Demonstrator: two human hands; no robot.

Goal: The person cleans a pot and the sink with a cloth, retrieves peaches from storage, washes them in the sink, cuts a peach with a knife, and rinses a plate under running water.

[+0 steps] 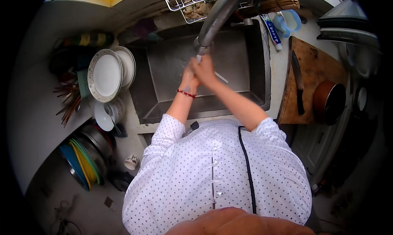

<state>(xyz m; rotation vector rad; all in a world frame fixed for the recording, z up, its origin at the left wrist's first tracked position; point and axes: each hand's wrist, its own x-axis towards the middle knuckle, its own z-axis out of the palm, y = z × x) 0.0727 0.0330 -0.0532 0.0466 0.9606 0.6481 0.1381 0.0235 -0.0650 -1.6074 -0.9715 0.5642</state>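
Faucet (213, 24) arches over the touching left hand (189, 76) and right hand (204, 70); I cannot tell either grip.

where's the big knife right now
In the head view, the dark-handled knife lies on the brown wooden cutting board, right of the grey metal sink and just left of the reddish-brown round pan.

Beside the metal sink (213, 83) runs a pale counter (278, 73).
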